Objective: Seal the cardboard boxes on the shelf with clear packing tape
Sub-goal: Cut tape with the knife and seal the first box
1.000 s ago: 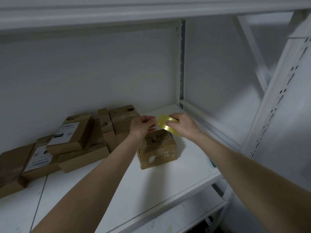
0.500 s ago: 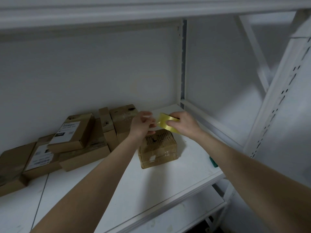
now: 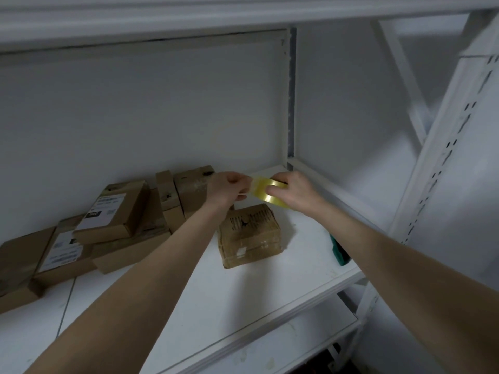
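Through the head camera, we are holding both hands out over the white shelf [image 3: 270, 290]. Our right hand [image 3: 295, 191] is gripping a packing tape roll [image 3: 266, 190], yellowish and see-through, with the fingers curled round its right side. Our left hand [image 3: 228, 188], just left of the roll, is pinching the tape's short loose end with curled fingers. The two hands are sitting close together.

The roll is hanging in the air above a small cardboard box [image 3: 249, 234]. This box is sitting on the shelf near its middle, with black print on top and glossy tape showing across its near face.

To the left, more cardboard boxes [image 3: 129, 251] are lying piled against the back wall [image 3: 135, 117]. A labelled box [image 3: 113, 211] is resting tilted on flatter ones, and a narrow box [image 3: 168, 201] is standing on edge behind our left forearm.

A green object [image 3: 339, 252] is lying at the shelf's right edge, partly hidden by our right forearm. A lower shelf [image 3: 270, 354] is showing beneath.
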A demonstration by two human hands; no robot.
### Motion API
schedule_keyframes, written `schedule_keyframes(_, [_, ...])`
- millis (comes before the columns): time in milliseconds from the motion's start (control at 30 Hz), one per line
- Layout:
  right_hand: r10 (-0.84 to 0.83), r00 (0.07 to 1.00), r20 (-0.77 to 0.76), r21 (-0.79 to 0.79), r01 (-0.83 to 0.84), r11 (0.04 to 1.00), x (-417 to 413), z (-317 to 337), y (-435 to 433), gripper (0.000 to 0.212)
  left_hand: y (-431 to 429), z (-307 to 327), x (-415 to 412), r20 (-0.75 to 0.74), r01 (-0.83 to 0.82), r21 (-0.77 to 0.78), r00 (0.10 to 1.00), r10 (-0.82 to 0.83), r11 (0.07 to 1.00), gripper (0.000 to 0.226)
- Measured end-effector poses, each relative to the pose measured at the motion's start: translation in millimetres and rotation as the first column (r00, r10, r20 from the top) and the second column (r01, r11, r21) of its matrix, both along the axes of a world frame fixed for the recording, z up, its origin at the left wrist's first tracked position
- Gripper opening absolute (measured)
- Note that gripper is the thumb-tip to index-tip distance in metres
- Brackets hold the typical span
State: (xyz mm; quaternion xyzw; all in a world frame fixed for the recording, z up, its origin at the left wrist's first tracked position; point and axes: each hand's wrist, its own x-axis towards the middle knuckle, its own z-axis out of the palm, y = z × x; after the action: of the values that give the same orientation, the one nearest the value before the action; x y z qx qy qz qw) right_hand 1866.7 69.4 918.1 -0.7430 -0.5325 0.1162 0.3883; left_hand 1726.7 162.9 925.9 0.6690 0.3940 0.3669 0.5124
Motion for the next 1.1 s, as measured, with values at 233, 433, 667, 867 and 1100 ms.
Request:
schedule_keyframes(233, [-0.037,0.991,-0.129,0.015,0.039,0.999,16.0,-5.2,-14.8,0.029,14.1,12.0,-16.6,-0.002,0.136,-0.093,0.991,-0.137,0.986,0.021])
schedule_keyframes(433, [-0.022,0.999,-0.05,0.056,0.024,0.998,5.1,2.0,-7.8,0.023,-4.0,5.2,7.1,-0.117,0.154,0.016,0.982,-0.151,0.988,0.024])
schedule_keyframes(667, [-0.141,0.98,-0.142,0.076,0.152,0.985,20.4,-7.9,-12.9,0.028,13.1,-18.2,-23.2,-0.871,0.438,-0.052,0.42,-0.255,0.897,0.113])
schedule_keyframes(867, [-0.235,0.962,-0.141,0.046,0.243,0.969,25.1,-23.1,-15.7,0.028,-1.8,-43.1,-6.4,-0.945,0.534,0.129,0.323,-0.061,0.836,0.101])
schedule_keyframes(1100, [-0.328,0.936,-0.126,0.086,0.34,0.936,43.5,-21.2,-23.0,0.027,6.9,-56.7,48.6,-0.901,0.515,0.336,0.42,0.11,0.789,0.064])
